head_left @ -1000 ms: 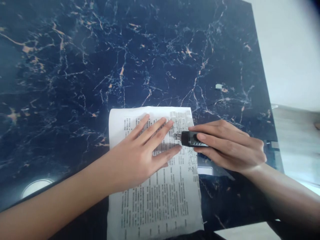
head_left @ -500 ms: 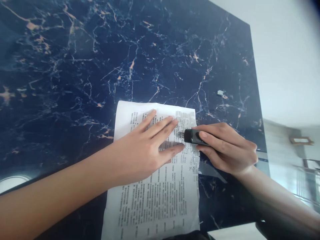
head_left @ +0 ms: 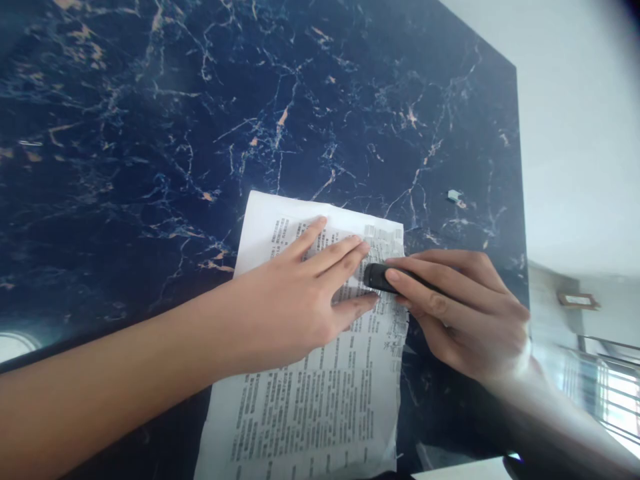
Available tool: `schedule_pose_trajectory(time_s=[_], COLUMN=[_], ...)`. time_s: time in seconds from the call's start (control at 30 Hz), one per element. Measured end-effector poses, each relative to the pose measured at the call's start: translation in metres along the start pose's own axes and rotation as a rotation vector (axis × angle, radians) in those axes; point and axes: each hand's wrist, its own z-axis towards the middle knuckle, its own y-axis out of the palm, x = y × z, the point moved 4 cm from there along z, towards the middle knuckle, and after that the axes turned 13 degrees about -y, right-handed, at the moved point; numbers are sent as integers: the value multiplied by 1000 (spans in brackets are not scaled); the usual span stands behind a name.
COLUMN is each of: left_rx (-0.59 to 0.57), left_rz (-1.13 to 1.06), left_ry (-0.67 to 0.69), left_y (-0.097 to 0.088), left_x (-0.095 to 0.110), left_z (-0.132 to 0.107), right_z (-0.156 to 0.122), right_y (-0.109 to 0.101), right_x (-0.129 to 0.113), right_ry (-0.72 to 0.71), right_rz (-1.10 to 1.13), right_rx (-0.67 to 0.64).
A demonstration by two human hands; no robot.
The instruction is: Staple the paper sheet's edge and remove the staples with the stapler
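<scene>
A printed sheet of paper (head_left: 310,413), perhaps several stacked, lies on the dark table. Dense rows of small metallic staples (head_left: 384,240) run down its right edge. My left hand (head_left: 310,287) rests flat across the upper part of the page, fingers spread, covering some of the print. My right hand (head_left: 465,307) is closed round a small black stapler (head_left: 377,277), which reaches over the paper's right edge close to my left thumb and fingertips. Its metal jaw is hidden beneath the black top, and so is the spot under it.
The table (head_left: 200,153) has a dark blue marble pattern with pale veins. A small pale block (head_left: 454,195) lies beyond my right hand. At the left edge part of a round white object (head_left: 15,347) shows. A pale wall (head_left: 575,133) stands past the table's right edge.
The stapler's black top has tipped down, hiding the metal that showed at its front. My right thumb has moved forward on it. The view has shifted slightly; my left hand stays on the page.
</scene>
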Motion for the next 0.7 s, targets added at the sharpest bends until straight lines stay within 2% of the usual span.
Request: schedule_pose_trajectory(time_s=[0.07,0.13,0.3,0.37,0.5,0.7], left_rx=[-1,5,14,-2,-60,-95], left_rz=[8,14,46,67,116,181], left_ry=[3,4,39,54,85,91], left_y=[1,1,-2,-5,-10,-16], left_x=[0,-1,-1,-1,-6,-16], left_z=[0,-1,-1,0,2,1], right_z=[-2,-5,-14,-16,-18,-26], right_y=[2,5,8,7,2,-11], right_x=[0,0,5,8,17,31], right_ry=[5,1,56,68,-5,-76], right_rz=[-36,-31,37,16,17,-17], right_rx=[-23,18,310,364,324,164])
